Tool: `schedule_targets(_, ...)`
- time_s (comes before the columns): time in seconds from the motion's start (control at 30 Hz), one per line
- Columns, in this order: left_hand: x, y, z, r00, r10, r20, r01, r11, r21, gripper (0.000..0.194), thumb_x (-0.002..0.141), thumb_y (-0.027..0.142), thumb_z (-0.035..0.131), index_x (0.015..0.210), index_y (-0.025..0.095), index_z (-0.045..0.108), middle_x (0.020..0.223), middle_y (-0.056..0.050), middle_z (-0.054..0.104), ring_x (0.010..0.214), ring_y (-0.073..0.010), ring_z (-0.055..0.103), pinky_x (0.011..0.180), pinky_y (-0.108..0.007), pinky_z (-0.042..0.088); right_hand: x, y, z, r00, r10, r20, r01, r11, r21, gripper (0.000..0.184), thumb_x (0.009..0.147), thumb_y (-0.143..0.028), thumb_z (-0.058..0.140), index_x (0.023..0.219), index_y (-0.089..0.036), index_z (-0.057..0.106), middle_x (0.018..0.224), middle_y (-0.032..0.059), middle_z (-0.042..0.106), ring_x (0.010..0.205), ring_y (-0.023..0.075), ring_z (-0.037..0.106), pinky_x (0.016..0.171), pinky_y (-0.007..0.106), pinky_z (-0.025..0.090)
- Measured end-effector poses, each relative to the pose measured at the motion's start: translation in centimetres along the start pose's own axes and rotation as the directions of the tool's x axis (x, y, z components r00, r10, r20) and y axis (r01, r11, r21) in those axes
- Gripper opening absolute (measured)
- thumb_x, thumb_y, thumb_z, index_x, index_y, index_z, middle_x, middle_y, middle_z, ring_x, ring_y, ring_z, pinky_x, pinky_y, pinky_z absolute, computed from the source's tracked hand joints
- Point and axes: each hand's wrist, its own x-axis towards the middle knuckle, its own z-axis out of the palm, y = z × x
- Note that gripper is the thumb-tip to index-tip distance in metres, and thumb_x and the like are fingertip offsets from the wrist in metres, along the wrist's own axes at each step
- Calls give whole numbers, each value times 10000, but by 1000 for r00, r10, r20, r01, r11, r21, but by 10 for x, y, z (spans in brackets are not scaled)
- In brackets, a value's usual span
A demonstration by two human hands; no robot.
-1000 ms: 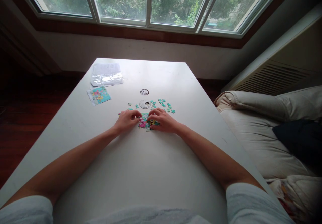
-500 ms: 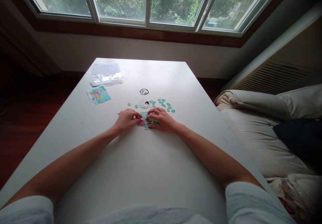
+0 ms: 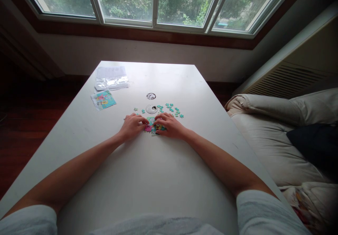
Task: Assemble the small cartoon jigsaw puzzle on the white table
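Note:
A partly joined jigsaw puzzle [image 3: 149, 126] in pink, green and yellow lies flat on the white table [image 3: 148, 178] between my hands. My left hand [image 3: 132, 126] has its curled thumb and fingertips at the puzzle's left edge. Over the right part lies my right hand [image 3: 170, 125], with fingers bent and gripping the puzzle from the top and lower edges, hiding some of it. Several loose teal puzzle pieces [image 3: 177, 112] are scattered beyond my right hand, and a few small pieces [image 3: 143, 111] lie beyond my left.
Just past the puzzle are two round grommets [image 3: 151, 109] set in the tabletop. Toward the back left lie a colourful picture sheet [image 3: 105, 100] and a clear plastic sleeve with papers [image 3: 111, 78]. To the right stands a pale sofa [image 3: 253, 136] with a dark cushion [image 3: 314, 147].

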Motion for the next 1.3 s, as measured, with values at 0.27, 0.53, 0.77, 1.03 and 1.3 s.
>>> schedule_targets(0.27,-1,-1,2,1000,26,-7,-26,1000,16,168,883,285,629,939,329,781,984,0,735,991,-234,569,909,-412,364,1,0,1,1000,-4,-2,4,1000,12,309,910,-421,687,1177,-267,675,1277,97,623,1182,276,536,1015,443,421)
schedule_targets(0.53,-2,0,0,980,196,-26,-191,973,128,145,923,283,618,884,273,757,973,-16,741,971,-229,567,894,-399,372,1,-1,0,1000,5,1,-5,1000,11,311,905,-415,695,1177,-267,673,1272,91,625,1184,275,535,1020,442,413)
schedule_targets(0.77,-7,15,-12,944,317,93,-329,883,336,180,972,270,558,930,224,726,954,-56,728,924,-230,603,847,-384,395,1,-1,1,1000,7,-2,-7,1000,10,304,901,-410,696,1171,-272,673,1274,89,626,1174,273,541,1015,437,418)
schedule_targets(1.03,-34,55,-24,928,212,306,-350,776,525,219,947,304,605,1088,162,693,1034,-118,723,864,-256,679,751,-376,425,2,0,2,1000,2,-5,-2,1000,11,303,899,-412,700,1162,-264,676,1271,97,628,1170,271,544,1017,435,417)
schedule_targets(1.3,-27,36,-31,960,140,242,-202,945,256,255,947,438,565,1058,293,742,1034,-61,750,929,-251,695,789,-335,481,3,-3,-1,1000,-2,0,2,1000,25,297,914,-427,680,1162,-264,679,1279,98,628,1194,276,536,1022,445,420)
